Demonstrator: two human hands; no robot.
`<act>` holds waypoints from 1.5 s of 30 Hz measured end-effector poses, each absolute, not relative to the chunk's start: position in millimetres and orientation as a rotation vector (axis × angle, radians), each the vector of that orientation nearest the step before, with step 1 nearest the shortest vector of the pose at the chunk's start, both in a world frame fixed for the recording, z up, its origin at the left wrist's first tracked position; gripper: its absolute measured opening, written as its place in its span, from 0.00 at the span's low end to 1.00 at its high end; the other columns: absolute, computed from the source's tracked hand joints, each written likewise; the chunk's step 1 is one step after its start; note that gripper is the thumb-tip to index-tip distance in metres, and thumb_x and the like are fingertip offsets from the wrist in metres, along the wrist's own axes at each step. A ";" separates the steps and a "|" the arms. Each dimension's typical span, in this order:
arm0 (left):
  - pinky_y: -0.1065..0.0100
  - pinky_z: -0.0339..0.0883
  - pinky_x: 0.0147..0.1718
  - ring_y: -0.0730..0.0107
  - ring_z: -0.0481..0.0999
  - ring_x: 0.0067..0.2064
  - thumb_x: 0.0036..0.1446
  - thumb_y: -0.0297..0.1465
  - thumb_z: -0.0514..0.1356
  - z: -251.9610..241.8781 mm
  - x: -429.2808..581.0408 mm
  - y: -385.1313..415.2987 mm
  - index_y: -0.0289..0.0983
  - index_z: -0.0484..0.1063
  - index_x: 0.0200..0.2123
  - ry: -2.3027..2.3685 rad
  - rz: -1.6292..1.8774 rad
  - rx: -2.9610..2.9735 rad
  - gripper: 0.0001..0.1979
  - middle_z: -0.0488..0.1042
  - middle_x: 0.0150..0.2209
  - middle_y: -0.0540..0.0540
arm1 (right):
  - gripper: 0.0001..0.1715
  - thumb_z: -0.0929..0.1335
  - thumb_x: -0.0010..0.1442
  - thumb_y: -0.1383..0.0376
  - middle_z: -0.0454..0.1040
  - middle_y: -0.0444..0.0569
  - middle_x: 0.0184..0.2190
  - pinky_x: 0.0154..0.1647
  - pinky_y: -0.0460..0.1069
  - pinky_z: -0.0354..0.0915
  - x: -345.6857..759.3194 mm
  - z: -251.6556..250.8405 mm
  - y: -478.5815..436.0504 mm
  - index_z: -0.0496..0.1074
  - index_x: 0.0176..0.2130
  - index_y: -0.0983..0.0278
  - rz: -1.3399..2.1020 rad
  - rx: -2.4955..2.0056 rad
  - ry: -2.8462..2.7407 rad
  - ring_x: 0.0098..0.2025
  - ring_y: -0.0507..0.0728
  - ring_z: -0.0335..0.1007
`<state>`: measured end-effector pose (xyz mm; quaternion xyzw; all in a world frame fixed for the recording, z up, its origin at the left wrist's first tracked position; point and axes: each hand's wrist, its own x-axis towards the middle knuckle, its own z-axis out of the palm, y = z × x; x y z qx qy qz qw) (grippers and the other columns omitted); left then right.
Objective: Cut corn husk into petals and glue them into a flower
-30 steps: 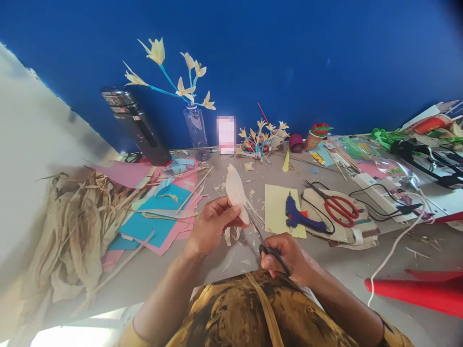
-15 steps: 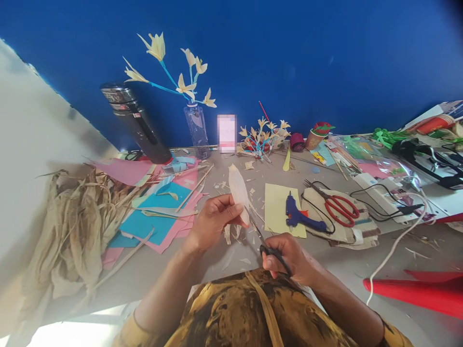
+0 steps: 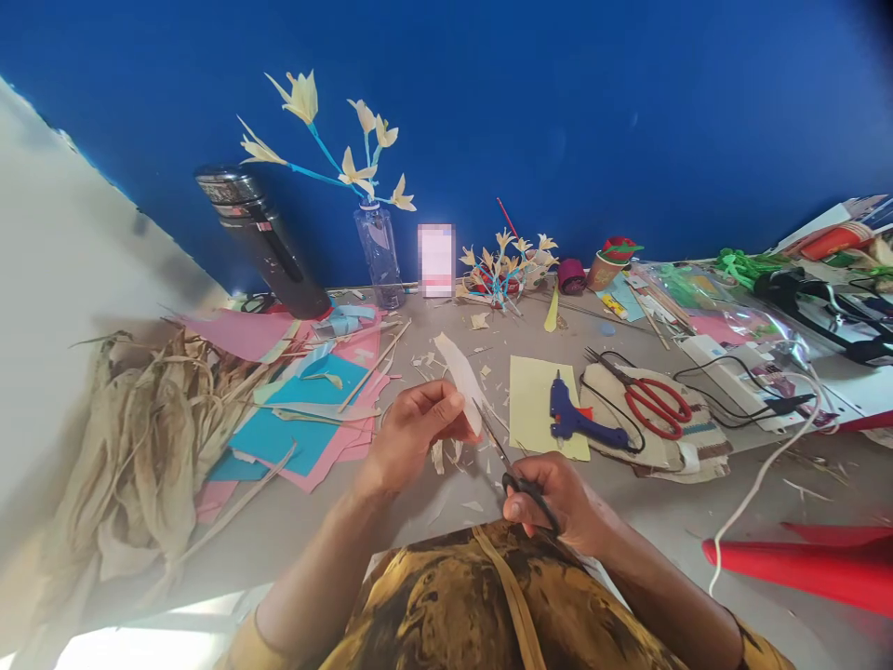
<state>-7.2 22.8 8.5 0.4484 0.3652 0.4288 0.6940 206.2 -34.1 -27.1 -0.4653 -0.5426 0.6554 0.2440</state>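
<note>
A blue wall backs the littered table. Over it, the left hand pinches a pale petal-shaped piece near its lower end; its long axis slants from far left to near right. The right hand grips black-handled scissors, blades pointing away along the piece's right edge; contact is unclear.

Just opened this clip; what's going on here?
A person sits or stands at a cluttered table. The left hand pinches a pale petal-shaped piece between its fingers, while the right hand holds black-handled scissors, blades pointing toward the piece; whether they touch it is hard to tell. Small pale scraps lie around. A blue glue gun rests partly on yellow paper, and pale flowers stand in a clear bottle behind.
</note>
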 end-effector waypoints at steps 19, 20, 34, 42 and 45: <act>0.68 0.65 0.32 0.69 0.73 0.28 0.48 0.31 0.64 11.4 7.0 12.2 0.34 0.77 0.24 0.980 0.934 1.127 0.06 0.79 0.25 0.45 | 0.29 0.76 0.46 0.45 0.65 0.42 0.15 0.20 0.44 0.54 204.0 -27.7 -35.4 0.65 0.20 0.64 1.730 -1.284 -1.496 0.19 0.49 0.57; 0.68 0.65 0.32 0.69 0.73 0.28 0.48 0.31 0.64 12.5 7.6 12.3 0.34 0.77 0.24 0.976 0.922 1.141 0.06 0.78 0.25 0.45 | 0.29 0.76 0.46 0.45 0.66 0.42 0.15 0.20 0.44 0.54 204.2 -28.1 -35.0 0.65 0.21 0.64 1.726 -1.278 -1.503 0.19 0.49 0.57; 0.65 0.71 0.37 0.66 0.77 0.31 0.52 0.36 0.65 6.3 6.0 13.3 0.35 0.74 0.25 0.886 0.936 0.970 0.10 0.77 0.27 0.46 | 0.33 0.75 0.45 0.41 0.61 0.40 0.13 0.19 0.44 0.51 201.8 -29.6 -31.9 0.62 0.17 0.63 1.670 -1.337 -1.471 0.17 0.48 0.53; 0.65 0.71 0.34 0.66 0.75 0.33 0.56 0.40 0.63 8.1 -9.4 21.1 0.38 0.74 0.34 1.174 1.227 1.136 0.11 0.75 0.31 0.47 | 0.33 0.74 0.49 0.45 0.57 0.38 0.15 0.21 0.45 0.48 208.4 -28.2 -29.8 0.59 0.18 0.63 1.532 -1.403 -1.717 0.21 0.48 0.50; 0.56 0.68 0.51 0.57 0.73 0.51 0.58 0.36 0.62 26.0 -20.9 27.0 0.39 0.74 0.44 1.384 1.281 1.707 0.12 0.74 0.49 0.41 | 0.35 0.74 0.50 0.46 0.48 0.38 0.18 0.22 0.45 0.42 214.7 -23.2 -26.3 0.53 0.17 0.63 1.279 -1.495 -1.974 0.24 0.48 0.43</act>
